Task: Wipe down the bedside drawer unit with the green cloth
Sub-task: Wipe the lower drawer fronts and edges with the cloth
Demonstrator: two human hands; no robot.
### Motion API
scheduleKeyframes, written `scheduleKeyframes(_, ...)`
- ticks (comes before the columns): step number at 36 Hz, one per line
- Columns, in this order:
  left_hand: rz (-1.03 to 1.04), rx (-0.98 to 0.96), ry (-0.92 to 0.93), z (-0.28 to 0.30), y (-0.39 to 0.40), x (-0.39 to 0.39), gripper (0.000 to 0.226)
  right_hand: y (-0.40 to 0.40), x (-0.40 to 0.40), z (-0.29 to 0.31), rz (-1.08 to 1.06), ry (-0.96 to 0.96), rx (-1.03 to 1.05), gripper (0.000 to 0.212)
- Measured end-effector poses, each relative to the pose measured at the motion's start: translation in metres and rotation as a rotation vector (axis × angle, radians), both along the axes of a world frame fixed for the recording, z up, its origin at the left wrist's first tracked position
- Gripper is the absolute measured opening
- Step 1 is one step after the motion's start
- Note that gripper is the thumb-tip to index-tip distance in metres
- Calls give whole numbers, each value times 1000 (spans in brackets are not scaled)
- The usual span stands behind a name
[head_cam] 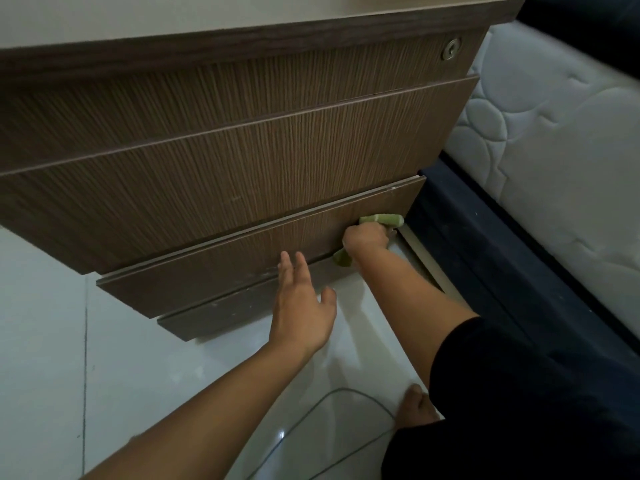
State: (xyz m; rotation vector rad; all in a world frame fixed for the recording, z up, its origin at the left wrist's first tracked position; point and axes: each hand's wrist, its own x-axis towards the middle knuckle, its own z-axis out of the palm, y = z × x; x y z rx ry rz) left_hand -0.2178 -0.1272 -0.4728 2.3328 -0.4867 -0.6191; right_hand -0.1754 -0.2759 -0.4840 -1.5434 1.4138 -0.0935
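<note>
While our right hand (365, 239) gripped the green cloth (382, 220) at the bottom drawer (242, 261) corner and our left hand (303, 306) hovered spread, we figured the drawer could slide and pinch fingers.

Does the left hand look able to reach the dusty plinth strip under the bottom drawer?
Probably yes: the left hand hovers open just in front of the dark wooden plinth strip, with nothing between them; the right hand holds the green cloth farther right.

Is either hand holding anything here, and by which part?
The right hand grips the green cloth around its bunched middle, ends sticking out on both sides. The left hand holds nothing.
</note>
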Motion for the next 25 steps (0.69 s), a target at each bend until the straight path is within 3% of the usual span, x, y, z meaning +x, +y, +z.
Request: scheduleKeyframes(25,283,-163,-31,1,124,20,88,127,18,9,196,-50,184,46)
